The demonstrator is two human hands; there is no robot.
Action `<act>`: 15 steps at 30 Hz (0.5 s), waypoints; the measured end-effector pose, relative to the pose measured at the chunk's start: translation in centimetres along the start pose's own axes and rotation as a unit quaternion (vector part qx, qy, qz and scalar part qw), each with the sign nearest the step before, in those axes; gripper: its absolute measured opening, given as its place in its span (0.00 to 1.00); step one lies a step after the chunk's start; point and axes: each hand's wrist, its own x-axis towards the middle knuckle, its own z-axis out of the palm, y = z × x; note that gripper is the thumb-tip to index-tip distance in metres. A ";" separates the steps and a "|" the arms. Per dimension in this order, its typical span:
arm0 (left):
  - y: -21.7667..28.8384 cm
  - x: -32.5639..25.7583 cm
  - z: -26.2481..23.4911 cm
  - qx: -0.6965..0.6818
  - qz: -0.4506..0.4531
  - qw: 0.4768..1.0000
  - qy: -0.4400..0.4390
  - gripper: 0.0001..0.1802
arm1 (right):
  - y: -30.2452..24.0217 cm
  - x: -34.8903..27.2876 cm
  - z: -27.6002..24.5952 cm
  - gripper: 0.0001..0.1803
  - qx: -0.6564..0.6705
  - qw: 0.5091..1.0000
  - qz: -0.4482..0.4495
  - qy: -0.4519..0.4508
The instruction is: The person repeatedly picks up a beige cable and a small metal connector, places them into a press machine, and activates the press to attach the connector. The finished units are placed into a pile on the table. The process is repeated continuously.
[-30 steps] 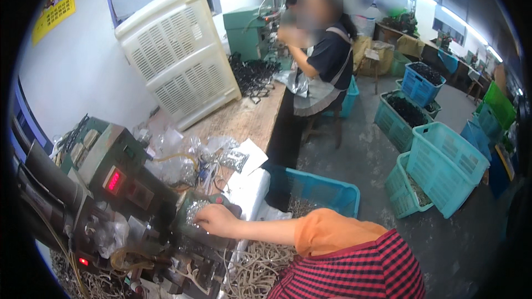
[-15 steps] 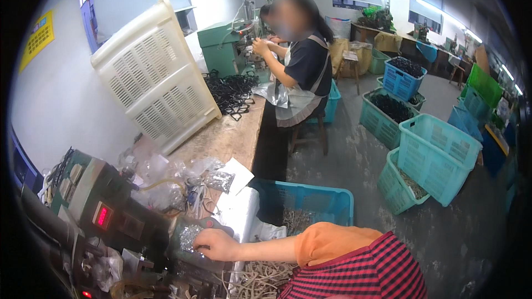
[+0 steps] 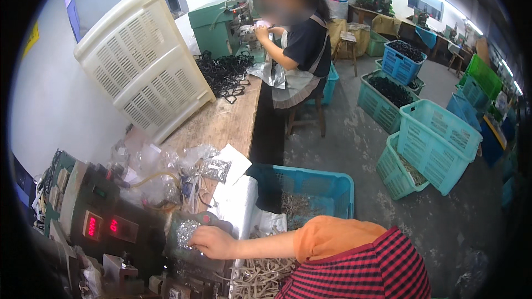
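Observation:
My right hand [image 3: 215, 242] reaches left from an orange sleeve, its fingertips bent down into a small heap of shiny silvery pieces [image 3: 185, 231]. The fingers are closed together; whatever sits between them is too small to make out. Just beyond the knuckles a red button [image 3: 206, 218] shows on the dark housing around the heap. To the left stands a dark green machine [image 3: 80, 202] with lit red digits. Below my forearm lies a pile of beige-grey strap-like pieces [image 3: 263, 278]. My left hand does not show.
A blue-green crate [image 3: 344, 191] stands beyond my forearm. Clear plastic bags [image 3: 149, 163] clutter the bench. A cream slatted crate [image 3: 147, 61] leans by the wall. A co-worker [image 3: 302, 47] sits at another machine beside black looped parts [image 3: 221, 72]. Several crates [image 3: 438, 144] stand on the floor at right.
The view has tilted and shifted slightly, showing more of the machine's red digits. My right hand stays at the silvery heap. The co-worker's head and body have leaned closer to their hands.

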 end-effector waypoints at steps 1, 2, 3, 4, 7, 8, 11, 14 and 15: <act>1.5 -0.3 -0.9 -0.011 -0.021 0.999 -0.033 0.14 | 0.4 -0.1 0.0 0.07 -0.006 1.000 -0.002 0.003; 2.8 -0.9 -1.6 -0.021 -0.042 0.997 -0.062 0.14 | 0.5 -0.1 0.1 0.08 -0.008 1.000 -0.006 0.006; 4.1 -1.6 -1.8 -0.028 -0.020 0.999 -0.018 0.15 | 0.5 -0.1 0.0 0.07 0.002 1.000 0.012 -0.002; 5.1 -2.4 -2.3 -0.032 0.003 0.999 0.028 0.16 | 0.3 -0.1 -0.2 0.07 0.016 0.999 0.029 -0.010; 5.2 -4.1 -3.4 -0.024 0.014 0.995 0.095 0.16 | -0.4 0.2 -0.5 0.07 0.035 0.998 0.048 -0.026; 5.5 -4.6 -3.6 -0.032 0.017 0.994 0.103 0.16 | -0.8 0.3 -0.6 0.07 0.037 0.998 0.049 -0.031; 7.6 -6.3 -5.0 -0.076 0.047 0.988 0.124 0.14 | -1.8 0.5 -0.4 0.08 0.037 0.998 0.037 -0.038; 12.9 -7.8 -5.6 -0.161 0.109 0.972 0.132 0.13 | -2.3 0.5 -1.0 0.08 0.012 0.998 0.050 -0.022; 15.3 -8.4 -5.8 -0.198 0.131 0.963 0.126 0.13 | -2.2 0.3 -1.6 0.08 0.004 0.999 0.051 0.004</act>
